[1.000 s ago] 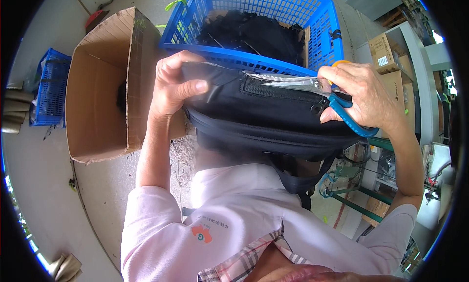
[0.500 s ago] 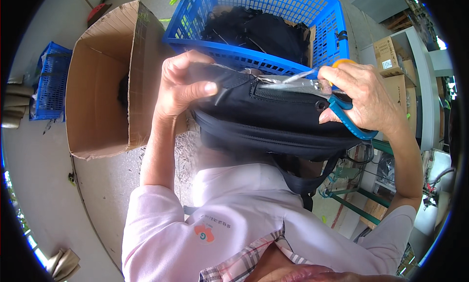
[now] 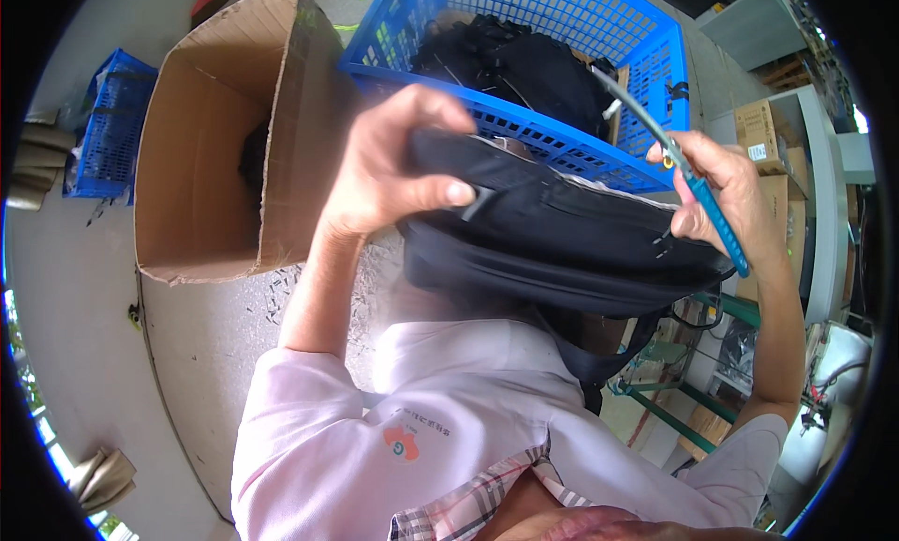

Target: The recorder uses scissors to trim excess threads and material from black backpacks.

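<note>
A black bag (image 3: 543,260) with long seams and a strap lies across my lap. My left hand (image 3: 389,171) is closed on its upper left edge, thumb on the near face and fingers behind. A pale raw edge runs along the bag's top. In my right hand (image 3: 726,180) is a pair of scissors (image 3: 714,224) with a teal handle, held at the bag's right end. Their blades point up and to the left, away from the fabric, over the basket's near right side. Part of the grip is hidden by the fingers.
Beyond the bag stands a blue plastic basket (image 3: 599,155) holding black fabric pieces. An open cardboard box (image 3: 201,194) is at the left, with another blue crate (image 3: 108,157) behind it. Dark clippings litter the floor. A green metal frame (image 3: 716,405) and shelving are at the right.
The scissors have come away from the bag's top edge and swung upright in my right hand. The bag has tilted, its right end lower, and my left hand still grips it.
</note>
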Available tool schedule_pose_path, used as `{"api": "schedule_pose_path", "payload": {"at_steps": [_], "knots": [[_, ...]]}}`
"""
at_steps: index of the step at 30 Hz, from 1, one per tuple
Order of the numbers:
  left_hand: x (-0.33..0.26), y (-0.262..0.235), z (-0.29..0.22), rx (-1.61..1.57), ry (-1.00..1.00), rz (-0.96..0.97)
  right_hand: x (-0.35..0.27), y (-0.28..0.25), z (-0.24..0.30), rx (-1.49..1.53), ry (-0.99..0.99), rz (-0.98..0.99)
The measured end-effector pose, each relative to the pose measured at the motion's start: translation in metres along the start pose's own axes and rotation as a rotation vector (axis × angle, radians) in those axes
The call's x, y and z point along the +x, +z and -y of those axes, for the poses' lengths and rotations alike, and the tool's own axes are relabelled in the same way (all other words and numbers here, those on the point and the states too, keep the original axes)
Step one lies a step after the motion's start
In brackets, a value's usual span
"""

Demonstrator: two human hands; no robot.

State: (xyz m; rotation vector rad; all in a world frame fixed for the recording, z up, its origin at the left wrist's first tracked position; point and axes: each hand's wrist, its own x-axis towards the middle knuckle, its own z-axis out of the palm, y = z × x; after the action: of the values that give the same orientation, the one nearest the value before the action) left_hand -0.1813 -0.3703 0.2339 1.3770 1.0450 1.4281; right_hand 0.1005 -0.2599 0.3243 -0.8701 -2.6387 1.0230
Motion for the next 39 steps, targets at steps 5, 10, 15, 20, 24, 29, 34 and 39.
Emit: {"api": "schedule_pose_path", "payload": {"at_steps": [5, 10, 15, 20, 24, 29, 34, 39], "knots": [[-0.002, 0.019, -0.008, -0.059, -0.081, 0.029, 0.008, 0.007, 0.012, -0.064, -0.148, 0.095], [0.0, 0.03, -0.009, -0.062, 0.04, 0.069, 0.021, 0.017, 0.022, -0.055, -0.238, 0.107], [0.004, 0.032, -0.012, -0.061, 0.076, 0.061, 0.035, 0.018, 0.031, -0.071, -0.21, 0.239], [-0.001, 0.025, -0.008, -0.033, 0.047, 0.119, 0.039, 0.023, 0.037, -0.124, -0.256, 0.221], [-0.021, 0.009, -0.003, -0.165, -0.156, 0.012, 0.047, 0.023, 0.027, -0.234, -0.272, -0.061], [-0.056, -0.083, -0.065, 0.017, 0.045, -0.847, 0.019, -0.059, -0.003, -0.259, -0.231, -0.492], [-0.218, -0.262, -0.216, 0.786, 0.022, -1.059, 0.026, -0.085, -0.035, 0.347, -0.142, -0.461], [-0.271, -0.381, -0.274, 0.137, -0.029, -1.377, 0.009, -0.007, -0.049, 0.001, 0.225, -0.628]]}}
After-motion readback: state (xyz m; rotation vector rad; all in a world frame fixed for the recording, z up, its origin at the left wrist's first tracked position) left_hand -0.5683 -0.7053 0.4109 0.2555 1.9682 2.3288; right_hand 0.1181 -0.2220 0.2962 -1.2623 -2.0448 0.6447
